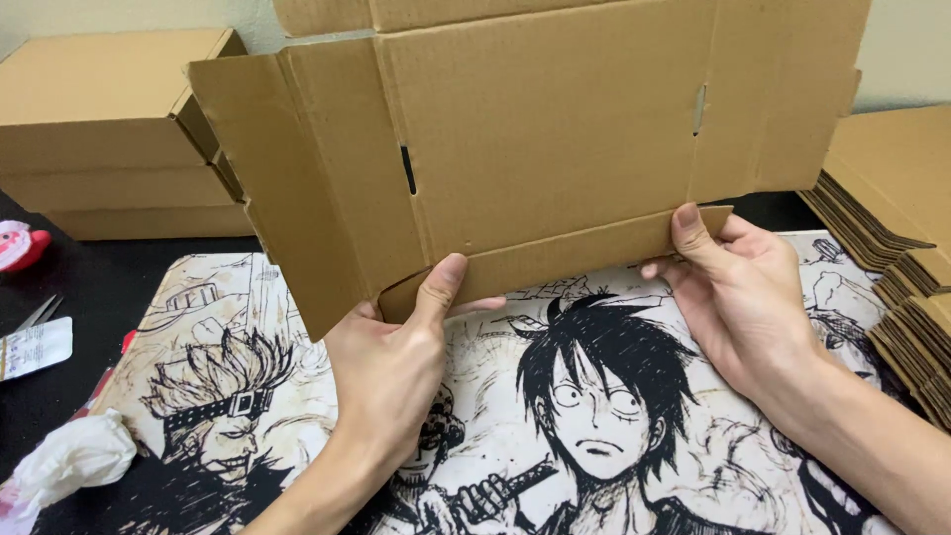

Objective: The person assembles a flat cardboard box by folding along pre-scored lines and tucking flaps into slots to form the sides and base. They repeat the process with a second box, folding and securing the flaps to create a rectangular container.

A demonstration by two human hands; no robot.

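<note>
left hand (396, 362) bottom centre, thumb up on the narrow bottom flap of the box blank (535, 129), fingers curled behind it, so pinching the flap. right hand (738, 297) centre right, thumb pressed on the flap's right end, fingers behind, same pinch grip. blank is unfolded brown corrugated card, held upright and slightly tilted, filling the upper middle of the frame; side flap hangs out at upper left, two small slots show on its face. under the hands lies a mat (297, 416) with black-and-white cartoon figures. stacked boxes (109, 119) upper left, flat blanks pile (892, 238) right edge. crumpled tissue (69, 461) lower left, scissors (40, 314) and a white label (35, 347) left edge, pink toy (20, 245) left.

risk, as a guess: flap is gripped only at its two ends by thumbs, so uneven pressure could crease it off the score line or bend it skewed; loose side flap could swing into the stacked boxes; the tilted blank could slip from the thumbs.
</note>
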